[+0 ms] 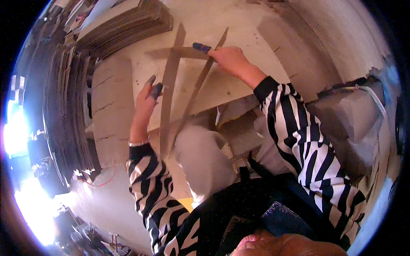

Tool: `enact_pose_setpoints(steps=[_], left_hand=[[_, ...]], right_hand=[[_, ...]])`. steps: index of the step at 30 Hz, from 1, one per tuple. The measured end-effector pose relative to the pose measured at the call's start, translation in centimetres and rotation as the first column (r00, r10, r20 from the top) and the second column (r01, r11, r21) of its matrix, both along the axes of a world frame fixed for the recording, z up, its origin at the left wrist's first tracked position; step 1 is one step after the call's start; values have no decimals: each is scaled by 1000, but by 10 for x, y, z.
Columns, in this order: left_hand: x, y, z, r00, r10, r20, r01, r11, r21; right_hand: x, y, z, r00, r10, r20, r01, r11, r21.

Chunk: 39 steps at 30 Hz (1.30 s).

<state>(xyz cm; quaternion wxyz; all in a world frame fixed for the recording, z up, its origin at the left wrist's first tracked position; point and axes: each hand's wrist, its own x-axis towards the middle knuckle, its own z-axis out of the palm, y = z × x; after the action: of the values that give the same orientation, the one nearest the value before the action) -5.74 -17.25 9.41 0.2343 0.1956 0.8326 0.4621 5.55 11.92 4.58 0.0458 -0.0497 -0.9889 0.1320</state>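
Three brown cardboard strips lie over a pale board: a long upright strip point(171, 72), a slanting strip point(198, 87), and a shorter crosswise strip point(160, 53), slightly blurred. My right hand point(230, 59) reaches in from the right, its dark-covered fingers pressed together at the right end of the crosswise strip, where it meets the slanting one. The grip itself is partly hidden. To the left of the upright strip, my left hand point(145, 104) is raised with thumb and finger apart, holding nothing. Dark covers sit on its fingertips too.
A cardboard stack point(124, 27) lies at the far left of the board point(239, 25). Tall standing cardboard sheets point(64, 106) line the left side. Flat slotted cardboard point(109, 111) lies beside my left hand, and more slotted cardboard point(299, 51) lies at the right.
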Motion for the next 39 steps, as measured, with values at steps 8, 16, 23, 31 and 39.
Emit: enact_pose_setpoints(steps=[8, 16, 23, 31, 39], left_hand=[[47, -133, -50, 958, 252, -133, -219, 950, 222], [87, -97, -93, 925, 380, -29, -308, 789, 532], [18, -59, -70, 955, 120, -272, -93, 990, 110], [-1, -52, -51, 676, 65, -734, -419, 853, -311], [-9, -26, -52, 732, -6, -682, -470, 721, -510]], right_hand=[[33, 53, 11, 900, -436, 19, 436, 897, -71], [187, 132, -36, 728, -664, -170, 663, 618, 423], [106, 99, 54, 813, -479, -330, 549, 820, 161], [-3, -40, 63, 960, 21, -280, -143, 894, -424], [-37, -68, 39, 972, 236, -8, -220, 892, -396]])
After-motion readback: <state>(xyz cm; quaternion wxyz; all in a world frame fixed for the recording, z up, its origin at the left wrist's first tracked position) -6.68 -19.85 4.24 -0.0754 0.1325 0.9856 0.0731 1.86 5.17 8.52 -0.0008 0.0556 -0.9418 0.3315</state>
